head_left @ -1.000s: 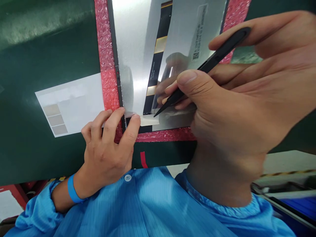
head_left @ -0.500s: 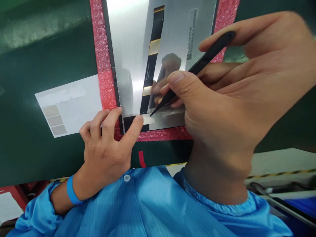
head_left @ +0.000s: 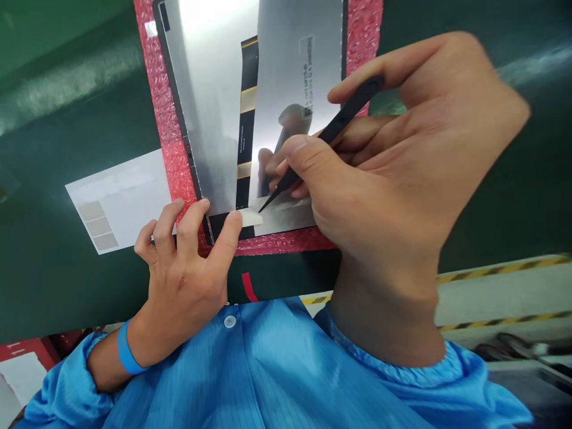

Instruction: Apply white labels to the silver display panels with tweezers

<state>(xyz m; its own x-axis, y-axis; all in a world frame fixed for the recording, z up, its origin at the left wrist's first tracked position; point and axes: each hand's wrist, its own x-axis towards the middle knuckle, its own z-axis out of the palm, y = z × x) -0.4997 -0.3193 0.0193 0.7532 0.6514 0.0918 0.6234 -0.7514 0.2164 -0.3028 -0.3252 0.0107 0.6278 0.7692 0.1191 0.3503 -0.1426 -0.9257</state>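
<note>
The right hand (head_left: pixel 402 173) pinches black tweezers (head_left: pixel 326 137) between thumb and fingers, their tip touching a pale tape strip (head_left: pixel 251 218) at the near edge of the metal panel (head_left: pixel 214 119). Just left of that tip, the left hand (head_left: pixel 183 274) lies spread, holding nothing, thumb pressing the strip's other end, fingers on the pink wrap (head_left: pixel 170 143) under the panel.

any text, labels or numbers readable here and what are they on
Nothing can be read outright.
White label on the silver panel: printed lines and a small square code, too small and blurred to read.
Black ribbon strip: a line of fine print, too small to read.
White sheet on the green mat: only grey patches, no words.
</note>
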